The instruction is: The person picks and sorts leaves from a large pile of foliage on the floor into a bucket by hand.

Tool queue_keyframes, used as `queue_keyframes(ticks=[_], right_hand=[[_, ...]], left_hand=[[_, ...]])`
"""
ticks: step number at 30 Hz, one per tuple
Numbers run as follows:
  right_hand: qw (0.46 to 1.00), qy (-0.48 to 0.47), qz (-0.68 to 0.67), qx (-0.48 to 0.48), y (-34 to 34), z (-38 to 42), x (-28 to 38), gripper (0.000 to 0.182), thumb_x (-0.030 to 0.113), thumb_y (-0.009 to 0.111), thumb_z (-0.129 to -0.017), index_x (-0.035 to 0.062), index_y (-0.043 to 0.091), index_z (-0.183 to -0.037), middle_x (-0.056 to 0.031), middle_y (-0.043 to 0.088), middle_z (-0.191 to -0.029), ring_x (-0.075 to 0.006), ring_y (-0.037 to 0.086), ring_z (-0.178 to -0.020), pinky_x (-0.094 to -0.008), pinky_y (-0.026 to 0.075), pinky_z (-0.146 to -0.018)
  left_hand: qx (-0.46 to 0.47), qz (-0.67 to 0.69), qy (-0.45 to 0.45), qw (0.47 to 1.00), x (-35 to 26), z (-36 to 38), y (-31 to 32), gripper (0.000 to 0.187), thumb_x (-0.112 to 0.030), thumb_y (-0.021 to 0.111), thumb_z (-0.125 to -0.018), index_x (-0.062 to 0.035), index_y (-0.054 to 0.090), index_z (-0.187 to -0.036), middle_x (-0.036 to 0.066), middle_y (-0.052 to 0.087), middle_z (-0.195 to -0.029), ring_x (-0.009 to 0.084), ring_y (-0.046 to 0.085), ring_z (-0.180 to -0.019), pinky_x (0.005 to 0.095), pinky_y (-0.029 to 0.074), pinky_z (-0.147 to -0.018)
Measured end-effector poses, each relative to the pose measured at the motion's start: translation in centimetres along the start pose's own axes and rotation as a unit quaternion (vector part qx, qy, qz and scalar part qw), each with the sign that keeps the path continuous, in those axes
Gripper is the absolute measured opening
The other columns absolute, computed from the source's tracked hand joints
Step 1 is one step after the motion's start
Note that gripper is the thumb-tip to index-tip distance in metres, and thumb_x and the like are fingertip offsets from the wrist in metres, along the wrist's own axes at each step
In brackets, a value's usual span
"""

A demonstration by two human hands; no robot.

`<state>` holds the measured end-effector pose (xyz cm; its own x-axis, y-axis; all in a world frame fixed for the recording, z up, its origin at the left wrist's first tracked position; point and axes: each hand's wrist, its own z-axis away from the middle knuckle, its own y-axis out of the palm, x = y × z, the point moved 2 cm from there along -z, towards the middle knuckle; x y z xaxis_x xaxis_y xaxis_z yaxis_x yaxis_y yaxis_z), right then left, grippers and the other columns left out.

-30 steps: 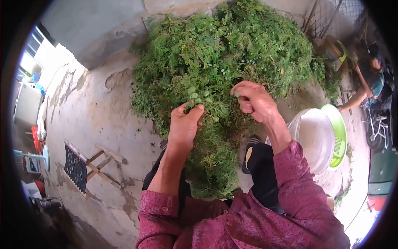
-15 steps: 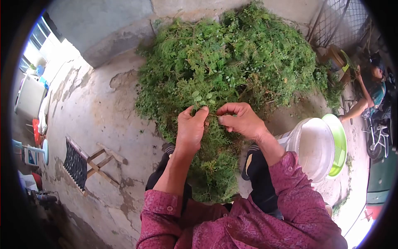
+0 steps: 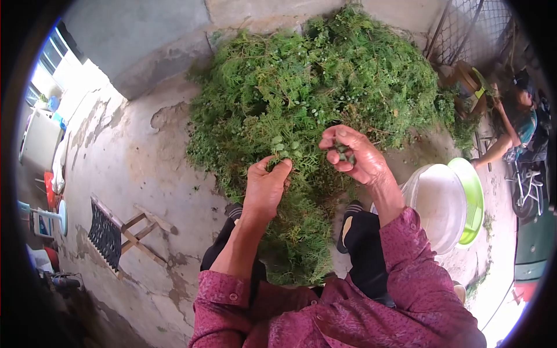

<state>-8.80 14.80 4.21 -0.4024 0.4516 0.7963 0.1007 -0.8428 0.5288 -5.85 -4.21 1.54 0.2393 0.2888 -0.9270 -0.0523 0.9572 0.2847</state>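
My left hand [image 3: 266, 188] pinches a green conifer sprig [image 3: 285, 148] between thumb and forefinger, with pale green cones showing just above the fingertips. To its right, my right hand [image 3: 361, 156] is turned palm up, its fingers curled around several small green cones [image 3: 344, 154]. Both hands are over the near part of a large pile of feathery green branches [image 3: 325, 81]. More of the branches lie on the ground between my feet.
A white bucket [image 3: 436, 209] stands at my right, with a green basin [image 3: 473, 203] beside it. On the left is a wooden folding stool [image 3: 125, 232] on the concrete floor. Another person [image 3: 516, 122] sits at the far right near a bicycle [image 3: 529, 188].
My right hand has moved right and up, away from the left, and turned over so the cones in its palm show. My left hand stays nearly in place with the sprig.
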Motion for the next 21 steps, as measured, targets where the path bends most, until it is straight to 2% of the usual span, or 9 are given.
queue_keyframes(ticks=[2,4,5,8,9,12,16,19,21], right_hand=[[1.0,-0.002,-0.019,0.014,0.6,-0.3,-0.3,0.021,0.011,0.06,-0.082,0.0023,0.054,-0.099,-0.0035,0.055,-0.078,-0.006,0.048,-0.054,-0.0159,0.031,-0.039],[0.995,-0.007,0.092,0.037,0.6,-0.8,-0.9,0.027,0.013,0.066,-0.078,0.0018,0.053,-0.1,-0.0034,0.055,-0.08,-0.0062,0.049,-0.057,-0.0166,0.032,-0.04],[0.992,0.013,0.119,0.041,0.5,-0.9,-1.3,0.036,0.014,0.071,-0.074,0.0036,0.053,-0.104,-0.0045,0.053,-0.089,-0.0054,0.049,-0.056,-0.0155,0.033,-0.04],[0.986,-0.008,0.16,0.052,1.1,-0.7,-1.9,0.041,0.012,0.074,-0.071,0.0035,0.054,-0.105,-0.0033,0.053,-0.087,-0.0049,0.049,-0.057,-0.0154,0.034,-0.042],[0.983,-0.005,0.18,0.049,1.3,-0.7,-1.9,0.044,0.01,0.076,-0.068,0.0049,0.054,-0.106,-0.0018,0.051,-0.086,-0.0045,0.05,-0.058,-0.0151,0.036,-0.044],[0.965,-0.033,0.254,0.05,1.1,-1.0,-2.7,0.042,0.01,0.075,-0.069,0.0067,0.055,-0.106,-0.0006,0.05,-0.085,-0.0043,0.051,-0.059,-0.0153,0.039,-0.046],[0.965,-0.044,0.252,0.054,1.3,-0.9,-2.7,0.039,0.008,0.072,-0.071,0.0074,0.056,-0.106,0.0005,0.05,-0.083,-0.0039,0.051,-0.059,-0.0157,0.041,-0.047],[0.957,-0.07,0.274,0.063,1.5,-0.5,-2.3,0.036,0.004,0.068,-0.071,0.0068,0.057,-0.105,0.0007,0.051,-0.082,-0.0037,0.051,-0.058,-0.016,0.041,-0.048],[0.964,-0.066,0.253,0.05,1.5,-0.4,-2.1,0.035,0.003,0.064,-0.07,0.0041,0.057,-0.104,-0.0019,0.053,-0.082,-0.0057,0.051,-0.058,-0.0198,0.044,-0.053]], left_hand=[[-0.008,-0.016,-0.005,1.0,0.0,0.1,0.3,0.014,-0.015,0.061,-0.083,-0.003,0.059,-0.089,-0.005,0.052,-0.062,0.0025,0.042,-0.05,0.0183,0.033,-0.044],[0.013,-0.026,-0.016,0.999,0.0,0.4,0.6,0.013,-0.015,0.06,-0.083,-0.003,0.059,-0.089,-0.006,0.051,-0.062,0.0019,0.041,-0.05,0.0184,0.032,-0.044],[0.013,-0.026,-0.016,0.999,0.0,0.4,0.6,0.013,-0.015,0.06,-0.083,-0.003,0.059,-0.089,-0.006,0.051,-0.062,0.0019,0.041,-0.05,0.0184,0.032,-0.044],[0.043,-0.038,-0.029,0.998,0.2,0.4,0.5,0.011,-0.013,0.058,-0.083,-0.0032,0.06,-0.089,-0.006,0.049,-0.061,0.0014,0.04,-0.05,0.0187,0.031,-0.044],[0.052,-0.051,-0.033,0.997,0.2,0.4,0.5,0.011,-0.014,0.06,-0.082,-0.0034,0.061,-0.086,-0.005,0.053,-0.064,0.0023,0.043,-0.051,0.0189,0.033,-0.046],[0.065,-0.065,-0.038,0.995,0.2,0.4,0.6,0.01,-0.014,0.061,-0.081,-0.0039,0.062,-0.084,-0.004,0.056,-0.067,0.0029,0.045,-0.053,0.019,0.036,-0.048],[0.066,-0.047,-0.041,0.996,0.1,0.5,0.7,0.01,-0.011,0.058,-0.083,-0.0032,0.061,-0.087,-0.006,0.051,-0.063,0.0014,0.041,-0.05,0.0189,0.032,-0.045],[0.052,-0.007,-0.058,0.997,0.0,0.5,0.6,0.01,-0.011,0.058,-0.083,-0.0034,0.062,-0.087,-0.006,0.053,-0.065,0.0016,0.042,-0.051,0.0188,0.034,-0.047],[0.045,-0.007,-0.058,0.997,0.1,0.5,0.6,0.01,-0.011,0.059,-0.083,-0.0034,0.062,-0.087,-0.006,0.054,-0.065,0.0017,0.042,-0.051,0.0188,0.034,-0.047]])
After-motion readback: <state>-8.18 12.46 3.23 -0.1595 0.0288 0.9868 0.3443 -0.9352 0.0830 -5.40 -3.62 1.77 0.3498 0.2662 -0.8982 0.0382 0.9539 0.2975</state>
